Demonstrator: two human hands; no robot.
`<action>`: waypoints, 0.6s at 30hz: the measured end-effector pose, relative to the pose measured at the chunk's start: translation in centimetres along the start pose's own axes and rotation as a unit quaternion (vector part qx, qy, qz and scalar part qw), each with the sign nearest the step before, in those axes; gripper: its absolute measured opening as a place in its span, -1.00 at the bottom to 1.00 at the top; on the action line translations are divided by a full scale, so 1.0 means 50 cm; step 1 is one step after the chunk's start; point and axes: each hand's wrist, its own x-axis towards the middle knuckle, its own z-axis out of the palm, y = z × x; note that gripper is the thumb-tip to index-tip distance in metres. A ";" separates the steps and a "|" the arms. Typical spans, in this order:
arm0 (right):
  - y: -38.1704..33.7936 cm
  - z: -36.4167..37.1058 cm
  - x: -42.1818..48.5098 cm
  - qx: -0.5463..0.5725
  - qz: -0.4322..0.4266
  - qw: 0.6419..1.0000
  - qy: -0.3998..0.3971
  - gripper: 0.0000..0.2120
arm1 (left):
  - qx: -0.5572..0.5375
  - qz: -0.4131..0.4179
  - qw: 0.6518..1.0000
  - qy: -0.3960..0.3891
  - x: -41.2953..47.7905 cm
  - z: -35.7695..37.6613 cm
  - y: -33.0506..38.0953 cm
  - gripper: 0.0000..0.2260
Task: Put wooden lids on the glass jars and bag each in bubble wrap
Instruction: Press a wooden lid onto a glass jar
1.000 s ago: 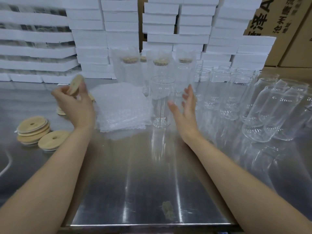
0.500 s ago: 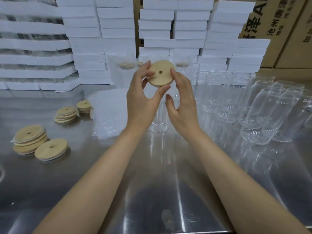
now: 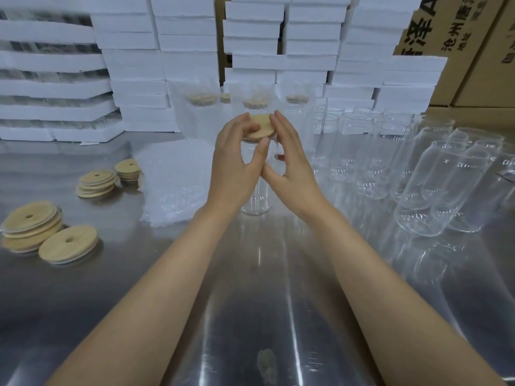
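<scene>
Lid (image 3: 260, 126) tilted on mouth of upright jar (image 3: 256, 204), at your 12 o'clock; your left hand (image 3: 234, 162) pinches its rim, your right hand (image 3: 289, 162) presses near-straight fingers against its 3 o'clock edge

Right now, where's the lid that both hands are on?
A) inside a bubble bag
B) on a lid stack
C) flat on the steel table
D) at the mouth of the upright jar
D: the left hand pinches the wooden lid and the right hand touches it, atop the upright glass jar.
</scene>
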 end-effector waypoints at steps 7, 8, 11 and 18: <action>-0.003 -0.003 -0.001 0.011 0.005 1.000 0.009 -0.27 | 0.005 -0.044 0.998 -0.035 -0.009 -0.001 -0.002 -0.51; -0.003 -0.006 0.001 0.011 0.004 1.000 0.001 -0.27 | -0.002 -0.052 0.998 -0.030 -0.008 -0.004 0.000 -0.48; -0.001 -0.014 0.007 0.004 0.004 1.000 -0.019 -0.29 | -0.006 -0.058 0.998 -0.022 -0.002 -0.011 0.002 -0.47; 0.008 -0.009 0.008 0.000 -0.011 1.000 -0.007 -0.44 | 0.001 -0.037 0.999 -0.029 0.001 -0.013 0.004 -0.52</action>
